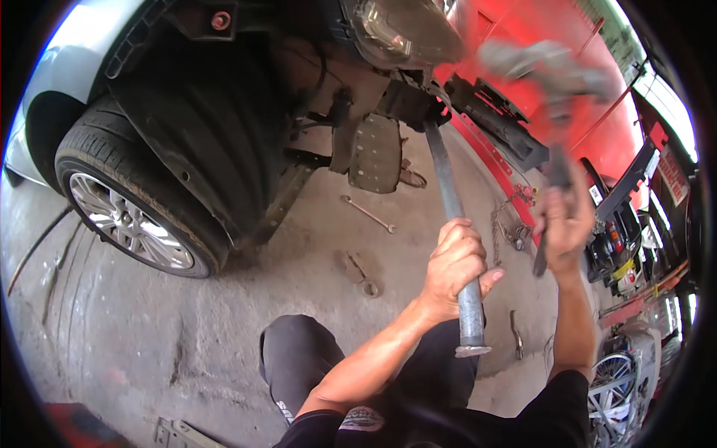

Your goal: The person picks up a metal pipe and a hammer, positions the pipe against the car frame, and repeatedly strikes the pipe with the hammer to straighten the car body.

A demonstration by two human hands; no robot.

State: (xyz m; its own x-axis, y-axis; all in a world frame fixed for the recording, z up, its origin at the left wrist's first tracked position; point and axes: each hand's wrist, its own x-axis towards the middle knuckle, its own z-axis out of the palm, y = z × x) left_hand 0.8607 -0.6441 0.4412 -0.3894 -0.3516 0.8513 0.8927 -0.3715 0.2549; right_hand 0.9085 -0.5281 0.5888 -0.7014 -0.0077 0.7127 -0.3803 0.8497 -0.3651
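Observation:
My left hand [457, 263] is wrapped round a long grey metal bar [447, 175]. The bar's flattened, flared end points down toward me, and its far tip meets dark parts under the headlight [403, 33] at the car's front. Raised on the right, my right hand [565, 222] grips the dark handle of a hammer [549, 71]. Motion smears the hammer's grey head, which is up above the hand, apart from the bar. A perforated dark metal plate [376, 153] sits left of the bar, at the car's exposed front.
A wheel [131, 216] and a black fender liner [202, 134] stand on the left. On the concrete floor lie a wrench [368, 214], another tool with a ring end [364, 276] and a chain [499, 228]. A red frame [489, 153] runs along the right.

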